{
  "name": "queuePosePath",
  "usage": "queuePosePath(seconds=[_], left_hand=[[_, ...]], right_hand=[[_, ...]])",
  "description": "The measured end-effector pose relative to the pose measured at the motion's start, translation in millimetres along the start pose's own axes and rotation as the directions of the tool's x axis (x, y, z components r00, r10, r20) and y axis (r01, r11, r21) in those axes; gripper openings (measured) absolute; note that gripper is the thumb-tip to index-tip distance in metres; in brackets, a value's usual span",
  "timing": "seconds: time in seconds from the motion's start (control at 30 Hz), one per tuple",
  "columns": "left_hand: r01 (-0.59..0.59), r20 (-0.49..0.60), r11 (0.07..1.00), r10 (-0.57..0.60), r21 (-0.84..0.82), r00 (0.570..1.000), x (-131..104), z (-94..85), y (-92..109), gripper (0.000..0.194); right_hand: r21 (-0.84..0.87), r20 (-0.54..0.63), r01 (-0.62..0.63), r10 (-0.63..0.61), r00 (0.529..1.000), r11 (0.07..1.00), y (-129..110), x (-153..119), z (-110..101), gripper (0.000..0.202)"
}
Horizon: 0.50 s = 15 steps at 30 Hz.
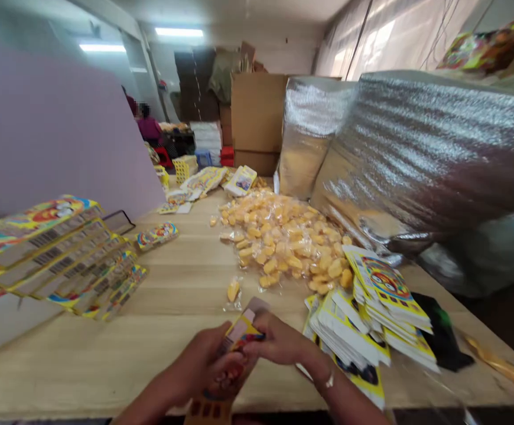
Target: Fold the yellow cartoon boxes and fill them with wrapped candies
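Observation:
Near the table's front edge, a printed yellow cardboard box [227, 378] slants between my hands, blurred by motion. My left hand [199, 357] wraps its side, and my right hand [277, 339] pinches the upper end around a flap. Whether anything is inside the box cannot be seen. Just beyond it lies a single yellow piece in a clear wrapper [233, 290]. Farther back spreads a pile of wrapped yellow pieces [283, 236]. To the right of my right hand are stacks of flat printed cartons [350, 330], partly overlapping.
Stacked filled-out boxes [62, 254] stand on the left, with one small box [157, 235] lying beside them. Silver foil-like sheeting [416, 159] rises behind the pile at right. A lilac panel [53, 130] borders the left. A person [149, 127] sits in the background.

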<state>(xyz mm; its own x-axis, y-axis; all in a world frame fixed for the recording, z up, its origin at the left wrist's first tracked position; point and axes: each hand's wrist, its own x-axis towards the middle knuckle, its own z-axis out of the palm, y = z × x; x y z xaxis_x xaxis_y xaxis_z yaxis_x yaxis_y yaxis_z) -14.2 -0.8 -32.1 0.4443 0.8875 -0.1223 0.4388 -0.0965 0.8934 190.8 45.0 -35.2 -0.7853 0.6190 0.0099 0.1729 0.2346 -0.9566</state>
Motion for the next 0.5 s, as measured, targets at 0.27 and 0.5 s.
queuePosePath(seconds=[0.27, 0.5], left_hand=[[0.044, 0.045, 0.997, -0.041, -0.066, 0.998, 2.6, -7.7, 8.5, 0.045], [0.299, -0.121, 0.929, -0.279, 0.217, 0.953, 14.0, -9.4, 5.0, 0.055]], right_hand=[[0.179, 0.131, 0.111, -0.135, 0.982, 0.978, -10.6, 19.0, -9.0, 0.030], [0.124, -0.041, -0.031, 0.037, 0.998, 0.992, 12.1, 26.8, -1.7, 0.030]])
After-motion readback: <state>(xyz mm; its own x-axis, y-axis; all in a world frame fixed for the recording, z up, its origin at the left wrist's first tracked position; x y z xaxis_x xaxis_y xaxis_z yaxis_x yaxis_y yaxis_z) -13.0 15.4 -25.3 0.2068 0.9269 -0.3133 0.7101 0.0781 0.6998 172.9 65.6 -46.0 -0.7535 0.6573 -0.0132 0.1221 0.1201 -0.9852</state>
